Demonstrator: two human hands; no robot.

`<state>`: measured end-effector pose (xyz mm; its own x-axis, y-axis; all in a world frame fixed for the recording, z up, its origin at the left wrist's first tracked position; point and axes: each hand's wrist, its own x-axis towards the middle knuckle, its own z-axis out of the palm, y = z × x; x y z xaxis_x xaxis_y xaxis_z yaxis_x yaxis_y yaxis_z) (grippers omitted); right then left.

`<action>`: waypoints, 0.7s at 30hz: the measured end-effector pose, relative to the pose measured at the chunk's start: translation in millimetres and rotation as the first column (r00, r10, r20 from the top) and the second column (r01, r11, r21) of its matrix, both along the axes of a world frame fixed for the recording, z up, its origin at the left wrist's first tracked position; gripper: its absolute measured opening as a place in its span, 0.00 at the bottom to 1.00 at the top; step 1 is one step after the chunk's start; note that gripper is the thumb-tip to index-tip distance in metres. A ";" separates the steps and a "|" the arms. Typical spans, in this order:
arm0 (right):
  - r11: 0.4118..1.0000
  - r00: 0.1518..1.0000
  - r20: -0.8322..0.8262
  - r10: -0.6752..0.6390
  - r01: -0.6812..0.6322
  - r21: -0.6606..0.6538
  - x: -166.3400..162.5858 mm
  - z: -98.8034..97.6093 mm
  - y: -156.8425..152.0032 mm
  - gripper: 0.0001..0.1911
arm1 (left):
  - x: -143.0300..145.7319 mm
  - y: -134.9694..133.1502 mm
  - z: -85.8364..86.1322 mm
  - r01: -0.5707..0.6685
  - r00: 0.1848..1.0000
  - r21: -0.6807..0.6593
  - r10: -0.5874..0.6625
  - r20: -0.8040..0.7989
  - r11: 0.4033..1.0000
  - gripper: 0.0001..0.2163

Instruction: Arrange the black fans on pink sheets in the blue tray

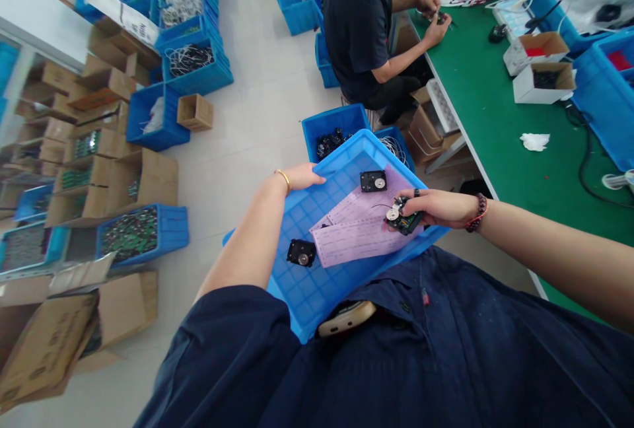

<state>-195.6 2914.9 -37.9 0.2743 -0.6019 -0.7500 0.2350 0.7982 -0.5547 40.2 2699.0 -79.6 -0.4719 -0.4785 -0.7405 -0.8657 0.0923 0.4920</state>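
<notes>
A shallow blue plastic tray (pixel 331 283) is held in front of my body, tilted in view. My left hand (pixel 303 177) grips its far-left rim, thumb on the inner side. Over the tray's right part, my right hand (pixel 430 209) is closed on a small black mechanism with a round silver disc (pixel 406 222); a thin wire sticks out of it. Two similar black mechanisms lie inside the tray, one near the far end (pixel 373 181) and one at the near left (pixel 301 253). Pink printed paper sheets (pixel 349 241) lie between them, partly under my right hand.
To the right runs a green workbench (pixel 500 131) with small white boxes (pixel 545 82), a cable and blue bins. Ahead a co-worker (pixel 356 25) sits handling a small part. A blue bin of black parts (pixel 334 124) stands just beyond the tray. Boxes and crates (pixel 131 233) line the left.
</notes>
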 end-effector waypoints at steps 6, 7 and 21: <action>0.998 0.996 0.088 0.018 -0.013 -0.062 -7.6 3.4 -0.9 0.10 | 1.2 0.8 2.2 0.019 1.000 -0.021 -0.019 0.008 1.000 0.22; 0.997 0.995 0.097 0.017 -0.009 -0.075 -10.1 4.0 -1.0 0.10 | 1.3 1.0 2.8 0.024 1.000 -0.034 -0.023 0.011 0.999 0.21; 0.996 1.000 0.007 0.008 -0.008 -0.091 10.3 -8.5 6.0 0.12 | 4.6 -1.6 -0.4 0.015 1.000 0.000 -0.015 -0.008 1.000 0.21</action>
